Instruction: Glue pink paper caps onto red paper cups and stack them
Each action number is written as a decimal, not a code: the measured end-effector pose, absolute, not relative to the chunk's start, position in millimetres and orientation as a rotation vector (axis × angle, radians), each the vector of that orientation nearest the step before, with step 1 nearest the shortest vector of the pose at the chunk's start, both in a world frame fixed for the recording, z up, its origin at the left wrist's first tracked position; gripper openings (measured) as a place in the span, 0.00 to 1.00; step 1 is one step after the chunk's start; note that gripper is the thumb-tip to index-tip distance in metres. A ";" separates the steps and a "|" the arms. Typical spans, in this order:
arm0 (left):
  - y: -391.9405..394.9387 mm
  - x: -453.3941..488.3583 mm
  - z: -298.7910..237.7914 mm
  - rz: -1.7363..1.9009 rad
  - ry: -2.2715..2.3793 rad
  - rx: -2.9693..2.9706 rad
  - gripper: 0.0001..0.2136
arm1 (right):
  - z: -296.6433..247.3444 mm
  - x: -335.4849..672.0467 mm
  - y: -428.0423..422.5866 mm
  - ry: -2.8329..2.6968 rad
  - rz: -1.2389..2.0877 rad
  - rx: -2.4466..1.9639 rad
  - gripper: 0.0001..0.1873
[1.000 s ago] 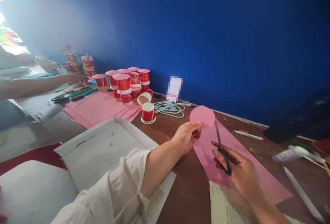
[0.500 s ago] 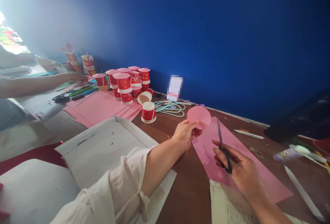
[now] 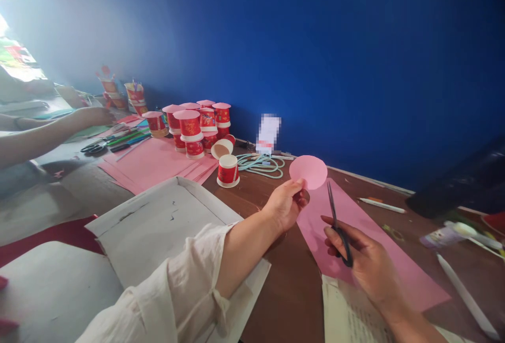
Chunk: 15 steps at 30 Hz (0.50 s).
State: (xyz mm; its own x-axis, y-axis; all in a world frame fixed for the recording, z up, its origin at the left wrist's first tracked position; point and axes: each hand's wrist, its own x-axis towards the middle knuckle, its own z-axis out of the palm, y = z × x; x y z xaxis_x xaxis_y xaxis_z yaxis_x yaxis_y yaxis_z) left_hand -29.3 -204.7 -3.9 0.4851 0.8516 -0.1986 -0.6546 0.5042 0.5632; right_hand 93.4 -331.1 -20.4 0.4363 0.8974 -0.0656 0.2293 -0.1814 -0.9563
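My left hand [image 3: 284, 203] pinches a round pink paper disc [image 3: 309, 171] by its lower edge and holds it up over the brown table [image 3: 290, 290]. My right hand [image 3: 363, 261] grips black scissors [image 3: 337, 224], blades closed and pointing up, just right of the disc and apart from it. Under both hands lies a long pink paper sheet [image 3: 379, 259]. A single red paper cup [image 3: 228, 171] stands upside down left of the disc.
A cluster of red cups with pink tops [image 3: 195, 122] stands on pink sheets [image 3: 152, 161] at the back. A white cardboard tray [image 3: 158, 227] lies at left, a green cable [image 3: 262, 165] by the wall. Another person's arm [image 3: 51, 132] reaches in at far left. Pens and a glue tube [image 3: 442, 238] lie at right.
The pink disc has been lifted slightly and turned flatter toward me. The other person's arm at left has drawn back from the cups. My right hand has barely shifted.
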 end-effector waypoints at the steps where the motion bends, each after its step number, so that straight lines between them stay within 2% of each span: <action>1: -205.0 -29.4 -4.1 0.949 0.470 0.462 0.09 | -19.3 91.9 -331.0 -0.989 0.829 -1.671 0.32; 10: -211.7 -25.8 -7.2 0.913 0.532 0.490 0.15 | -11.7 85.1 -332.7 -0.959 0.773 -1.679 0.31; 15: -217.2 -22.0 -9.8 0.889 0.583 0.542 0.13 | -13.2 82.9 -330.8 -0.974 0.803 -1.631 0.32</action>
